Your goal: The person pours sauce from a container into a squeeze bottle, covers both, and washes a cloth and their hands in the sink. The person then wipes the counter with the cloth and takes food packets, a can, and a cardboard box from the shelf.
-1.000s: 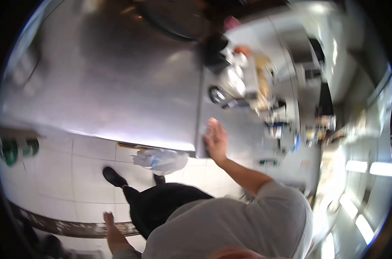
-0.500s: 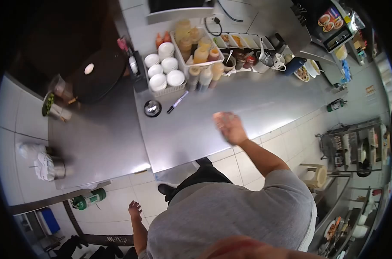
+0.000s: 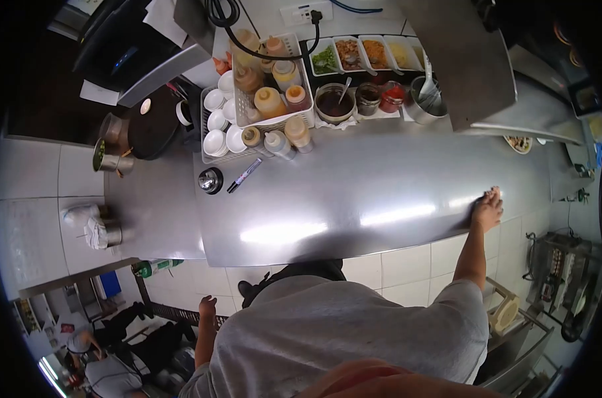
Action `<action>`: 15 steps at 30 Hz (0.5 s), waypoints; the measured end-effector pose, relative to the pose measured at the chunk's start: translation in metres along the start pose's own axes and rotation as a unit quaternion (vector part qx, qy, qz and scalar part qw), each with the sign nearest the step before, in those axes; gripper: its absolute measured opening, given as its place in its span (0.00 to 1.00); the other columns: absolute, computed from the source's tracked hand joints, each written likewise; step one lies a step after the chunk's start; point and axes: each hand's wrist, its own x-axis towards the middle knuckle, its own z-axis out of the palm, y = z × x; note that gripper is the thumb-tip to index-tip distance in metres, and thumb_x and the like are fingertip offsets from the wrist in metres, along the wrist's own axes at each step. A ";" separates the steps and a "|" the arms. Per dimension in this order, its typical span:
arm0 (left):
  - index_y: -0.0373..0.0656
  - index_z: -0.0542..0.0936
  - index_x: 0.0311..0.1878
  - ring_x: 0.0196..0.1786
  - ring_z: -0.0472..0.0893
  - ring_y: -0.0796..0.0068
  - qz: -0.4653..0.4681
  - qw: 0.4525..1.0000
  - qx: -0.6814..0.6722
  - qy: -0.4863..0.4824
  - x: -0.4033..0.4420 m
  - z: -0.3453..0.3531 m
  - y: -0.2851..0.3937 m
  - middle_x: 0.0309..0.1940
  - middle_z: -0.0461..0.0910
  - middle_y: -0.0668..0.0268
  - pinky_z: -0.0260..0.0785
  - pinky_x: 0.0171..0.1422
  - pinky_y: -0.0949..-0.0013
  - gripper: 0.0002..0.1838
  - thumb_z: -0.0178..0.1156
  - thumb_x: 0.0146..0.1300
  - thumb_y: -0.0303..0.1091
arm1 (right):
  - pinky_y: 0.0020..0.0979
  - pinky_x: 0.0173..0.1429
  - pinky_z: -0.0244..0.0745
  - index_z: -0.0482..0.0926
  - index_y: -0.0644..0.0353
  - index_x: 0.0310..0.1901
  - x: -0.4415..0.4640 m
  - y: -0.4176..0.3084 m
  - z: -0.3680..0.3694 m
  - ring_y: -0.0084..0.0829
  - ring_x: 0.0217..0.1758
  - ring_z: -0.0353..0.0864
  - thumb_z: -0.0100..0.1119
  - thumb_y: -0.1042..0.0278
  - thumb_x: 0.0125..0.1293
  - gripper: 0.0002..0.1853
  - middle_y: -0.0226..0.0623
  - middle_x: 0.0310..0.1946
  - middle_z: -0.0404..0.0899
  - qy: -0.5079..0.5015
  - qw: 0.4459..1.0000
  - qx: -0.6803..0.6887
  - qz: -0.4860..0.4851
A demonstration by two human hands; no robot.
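My right hand [image 3: 488, 210] is stretched out over the right part of the steel counter [image 3: 354, 179], at or just above its surface. Its fingers reach forward, and I see nothing held in it. My left hand [image 3: 208, 306] hangs low beside my body, short of the counter's front edge, with its fingers loosely apart and nothing visible in them. Nearest to the right hand, further back, is a plate of food [image 3: 518, 144], partly hidden by a steel panel. A marker [image 3: 244, 175] and a chrome call bell [image 3: 210, 180] rest on the counter's left part.
Along the back stand a basket of white cups [image 3: 215, 142], a crate of sauce bottles [image 3: 274, 121], a sauce pot [image 3: 335, 104] and topping trays [image 3: 349, 54]. A steel panel [image 3: 470, 73] overhangs at right. Other people [image 3: 112, 371] are behind at lower left.
My right hand has moved right along the counter, from its middle toward the right end. My left hand stays low at my side. The view has shifted, bringing people behind me into sight.
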 end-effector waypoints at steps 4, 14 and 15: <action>0.38 0.78 0.51 0.46 0.80 0.58 0.074 0.997 0.026 -0.023 0.014 0.011 -0.020 0.45 0.80 0.51 0.73 0.51 0.62 0.24 0.65 0.54 0.41 | 0.54 0.64 0.58 0.65 0.34 0.65 0.027 -0.009 -0.003 0.42 0.67 0.62 0.37 0.37 0.68 0.27 0.29 0.63 0.66 -0.050 0.987 0.038 0.147; 0.46 0.72 0.59 0.45 0.80 0.65 -0.158 0.922 -0.336 -0.115 -0.001 0.016 0.025 0.45 0.80 0.65 0.74 0.41 0.55 0.21 0.56 0.63 0.38 | 0.47 0.59 0.66 0.67 0.49 0.61 -0.158 -0.186 -0.100 0.46 0.60 0.69 0.46 0.52 0.67 0.23 0.35 0.61 0.69 0.035 0.920 0.264 -0.287; 0.46 0.72 0.59 0.45 0.80 0.65 -0.136 0.921 -0.343 -0.126 -0.002 0.023 0.010 0.45 0.80 0.65 0.74 0.41 0.55 0.21 0.56 0.63 0.38 | 0.50 0.61 0.62 0.66 0.51 0.63 -0.205 -0.207 -0.132 0.49 0.63 0.65 0.48 0.50 0.66 0.26 0.38 0.64 0.66 -0.011 0.908 0.253 -0.334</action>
